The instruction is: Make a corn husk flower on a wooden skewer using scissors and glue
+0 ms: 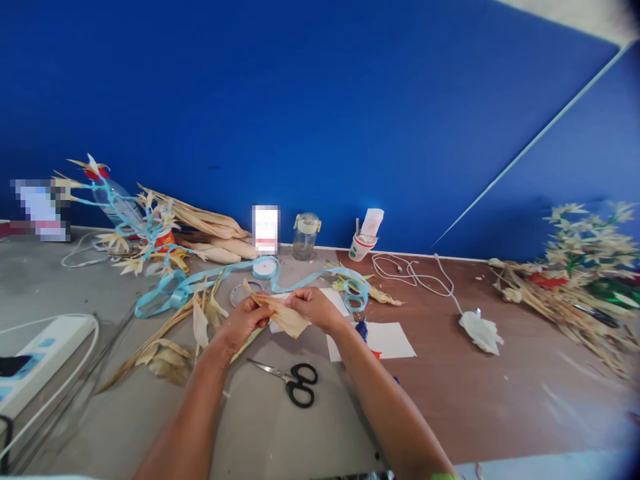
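Note:
Both my hands meet over the middle of the table and grip one dried corn husk point(286, 316). My left hand point(241, 322) pinches its left end, fingers closed. My right hand point(316, 308) holds the right end, fingers curled over it. Below them lie black-handled scissors point(294, 383). A pale blue ribbon point(200, 280) trails across the table behind my hands, with its spool point(265, 267) just beyond. More loose husks point(167, 347) lie left of my left hand.
White paper sheets point(387, 339) lie right of my hands. A glass jar point(305, 236) and a paper cup point(363, 245) stand by the blue wall. Husk flowers point(585, 260) pile at the right, a white cable point(425, 273) runs across, a power strip point(37, 357) sits left.

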